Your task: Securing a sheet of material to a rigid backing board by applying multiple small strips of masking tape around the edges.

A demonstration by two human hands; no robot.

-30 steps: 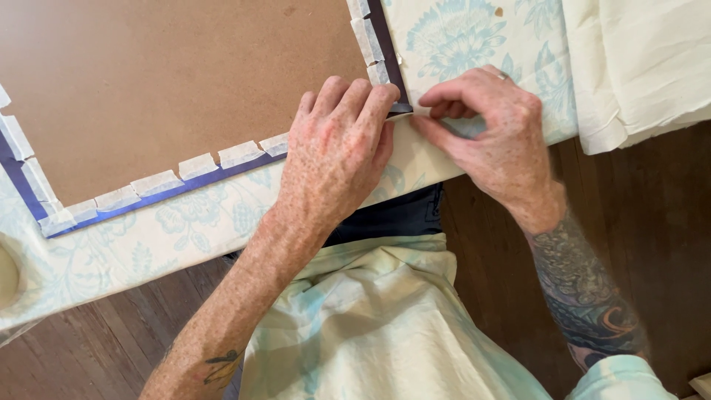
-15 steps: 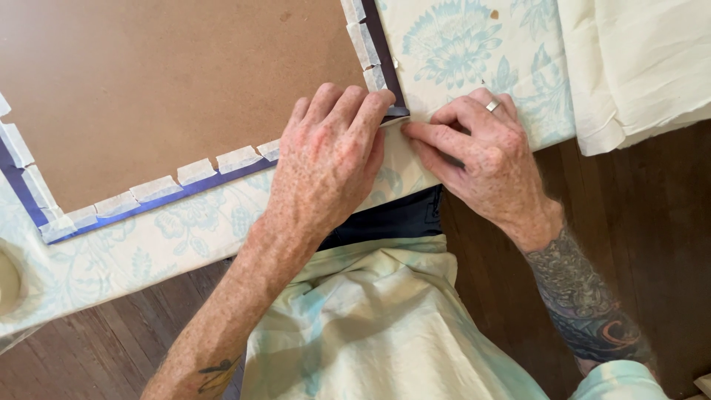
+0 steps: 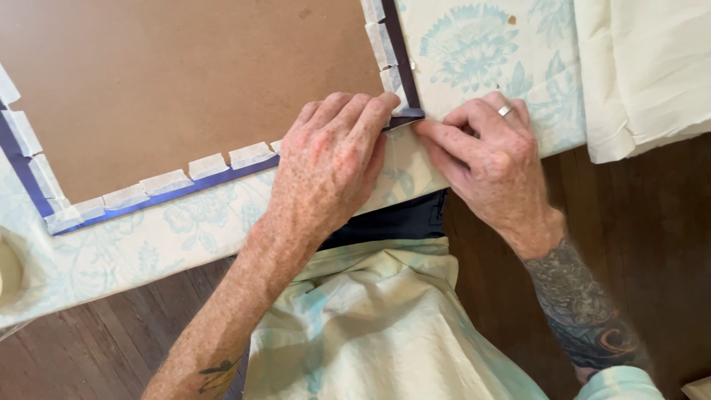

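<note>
— At the near right corner of the brown board [image 3: 170, 81], what are the fingers doing?

— Those of the left hand [image 3: 329, 167] lie flat and close together, tips pressing on the dark blue strip [image 3: 406, 117] right at the corner. The right hand [image 3: 492, 152] comes in from the other side with its fingers [image 3: 444, 137] stretched out and laid down on the floral fabric [image 3: 481, 44], tips touching the same strip end.

— Any change from a second ago?

— Yes. Then the right hand was bunched, pinching something small at that spot; now it is flattened and pressing, and a ring [image 3: 505, 111] shows on top. The left hand has hardly shifted. I judge that the corner piece is already laid and is being smoothed down.

— And around the hands?

— Pale tape pieces [image 3: 207, 164] run along the board's near edge over the blue strip, more up the right edge. The fabric spreads beneath the board, a plain cream cloth [image 3: 644, 67] lies at the far right, and a dark wooden floor [image 3: 652, 244] shows below.
</note>
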